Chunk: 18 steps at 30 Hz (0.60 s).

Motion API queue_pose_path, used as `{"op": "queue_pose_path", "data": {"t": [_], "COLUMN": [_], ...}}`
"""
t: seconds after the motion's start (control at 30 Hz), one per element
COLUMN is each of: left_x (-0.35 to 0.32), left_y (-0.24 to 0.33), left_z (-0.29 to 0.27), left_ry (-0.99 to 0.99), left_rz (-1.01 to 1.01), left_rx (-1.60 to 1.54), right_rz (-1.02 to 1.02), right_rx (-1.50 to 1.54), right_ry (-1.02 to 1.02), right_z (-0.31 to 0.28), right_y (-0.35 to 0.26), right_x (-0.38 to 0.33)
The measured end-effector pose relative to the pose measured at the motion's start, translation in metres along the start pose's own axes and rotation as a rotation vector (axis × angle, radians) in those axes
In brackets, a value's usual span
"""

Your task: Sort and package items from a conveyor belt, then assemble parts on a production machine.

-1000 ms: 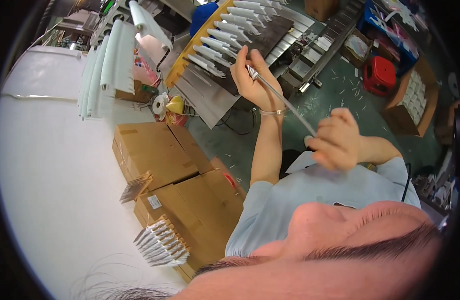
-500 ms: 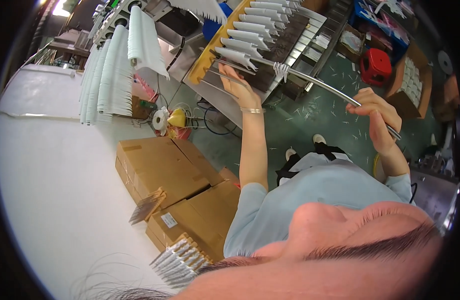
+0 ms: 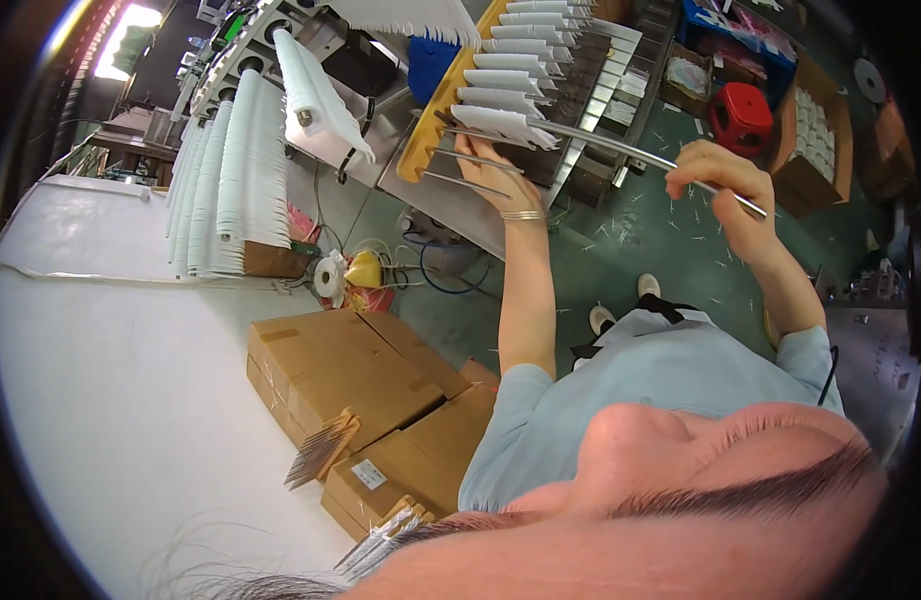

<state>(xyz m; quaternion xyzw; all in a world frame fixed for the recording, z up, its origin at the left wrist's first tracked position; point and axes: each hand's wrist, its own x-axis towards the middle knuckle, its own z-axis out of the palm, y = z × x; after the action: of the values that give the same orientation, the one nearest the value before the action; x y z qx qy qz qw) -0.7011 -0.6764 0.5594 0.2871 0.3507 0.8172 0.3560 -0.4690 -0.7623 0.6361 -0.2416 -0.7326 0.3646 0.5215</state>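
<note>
My right hand [image 3: 730, 190] is closed around a long metal rod [image 3: 615, 143], near its right end. The rod's other end meets the nearest white stack [image 3: 500, 122] on a yellow rack [image 3: 420, 140]. My left hand [image 3: 492, 175], a bracelet at its wrist, reaches up behind the rack's bare metal pins [image 3: 465, 183]. Its fingers are stretched out and touch or nearly touch the underside of that stack; their tips are hidden. Further white stacks [image 3: 510, 79] sit in a row along the rack, each made of many thin pieces.
Rolls of white pieces [image 3: 250, 150] hang from a machine at upper left. Cardboard boxes [image 3: 340, 370] stand beside a white surface [image 3: 130, 400]; pin racks [image 3: 325, 445] lean there. A red stool [image 3: 740, 117] and an open carton [image 3: 812, 140] stand right. Small white scraps litter the green floor.
A small white cluster on the rod is no longer seen apart from the nearest stack. My right hand has moved left with the rod. My left fingers are now closer under the stack.
</note>
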Motion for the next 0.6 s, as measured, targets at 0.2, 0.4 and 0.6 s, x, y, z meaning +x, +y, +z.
{"op": "queue_pose_path", "data": {"t": [0.2, 0.4, 0.6], "left_x": [-0.044, -0.034, 0.012], "left_y": [0.000, -0.010, -0.005], "left_z": [-0.002, -0.003, 0.015], "left_ry": [-0.113, -0.127, 0.061], "left_rz": [0.067, 0.148, -0.007], "left_rx": [0.491, 0.321, 0.068], "right_rz": [0.054, -0.119, -0.032], "right_rx": [0.062, 0.038, 0.055], "right_ry": [0.113, 0.144, 0.202], "right_z": [-0.001, -0.039, -0.040], "right_y": [0.005, 0.007, 0.003], "right_x": [-0.004, -0.030, -0.030]}}
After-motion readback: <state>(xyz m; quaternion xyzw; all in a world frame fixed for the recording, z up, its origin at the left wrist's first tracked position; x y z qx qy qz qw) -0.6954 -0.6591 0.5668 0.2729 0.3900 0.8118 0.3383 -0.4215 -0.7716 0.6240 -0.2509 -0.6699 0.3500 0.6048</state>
